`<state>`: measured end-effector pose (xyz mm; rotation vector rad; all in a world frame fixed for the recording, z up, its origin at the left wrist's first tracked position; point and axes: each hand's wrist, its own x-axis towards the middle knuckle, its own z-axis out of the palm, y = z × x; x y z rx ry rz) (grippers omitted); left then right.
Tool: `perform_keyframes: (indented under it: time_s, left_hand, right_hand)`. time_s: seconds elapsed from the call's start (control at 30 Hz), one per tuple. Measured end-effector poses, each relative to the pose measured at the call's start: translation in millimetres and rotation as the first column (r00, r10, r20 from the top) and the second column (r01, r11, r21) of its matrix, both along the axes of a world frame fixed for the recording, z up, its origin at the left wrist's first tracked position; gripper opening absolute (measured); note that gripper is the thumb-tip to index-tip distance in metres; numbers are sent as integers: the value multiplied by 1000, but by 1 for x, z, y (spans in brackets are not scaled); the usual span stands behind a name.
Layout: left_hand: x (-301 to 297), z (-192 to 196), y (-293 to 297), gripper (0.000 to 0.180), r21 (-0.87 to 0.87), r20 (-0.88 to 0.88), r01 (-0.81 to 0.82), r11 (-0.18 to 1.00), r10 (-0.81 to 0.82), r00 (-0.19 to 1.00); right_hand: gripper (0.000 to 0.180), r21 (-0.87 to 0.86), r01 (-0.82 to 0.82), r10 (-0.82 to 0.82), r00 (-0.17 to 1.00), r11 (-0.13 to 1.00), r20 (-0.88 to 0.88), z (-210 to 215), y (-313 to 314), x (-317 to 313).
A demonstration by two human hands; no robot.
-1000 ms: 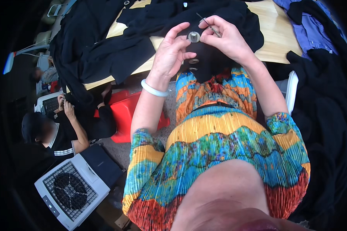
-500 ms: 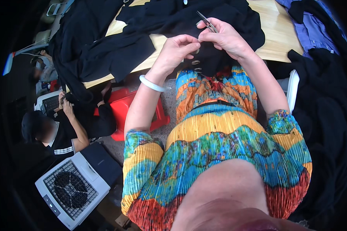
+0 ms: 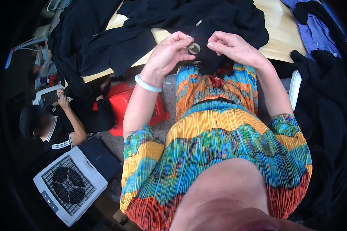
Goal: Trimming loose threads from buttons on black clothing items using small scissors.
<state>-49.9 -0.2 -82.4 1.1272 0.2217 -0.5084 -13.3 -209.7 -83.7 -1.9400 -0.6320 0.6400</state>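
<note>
The round pale button (image 3: 194, 48) was held up between the two hands, just in front of the chest and above the near edge of the wooden counter (image 3: 282, 35). The left hand (image 3: 169, 54) was pinched shut on the button's left rim, thumb and forefinger closed around it together with the black garment (image 3: 204, 21) behind it. The right hand (image 3: 232, 47) was closed in a fine pinch too, fingertips drawn together at about three o'clock from the button, almost touching its edge. Something thin appeared to be nipped there, perhaps a needle or thread, but it could not be made out for certain.

So the button lay at nine o'clock from the right grip, and the left hand was the nearer one, already in contact. The button's face was turned up toward the camera, its flat side lying roughly level with the line between the two grips.

A pale bangle (image 3: 148, 84) was worn on the left wrist. More dark cloth was heaped at twelve o'clock on the counter.
</note>
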Motion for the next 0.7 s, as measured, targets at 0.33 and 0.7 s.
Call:
perform_keyframes:
  time_s: [0.33, 0.7]
  left_hand:
    - [-3, 6, -2, 5, 44, 17, 113, 993, -114, 993]
    - [3, 5, -2, 4, -113, -44, 220, 969, -226, 973]
  right_hand:
    - [32, 104, -168, 176, 982, 980, -72, 3, 0, 5]
    - [22, 287, -209, 312, 869, 935, -383, -3, -2, 9]
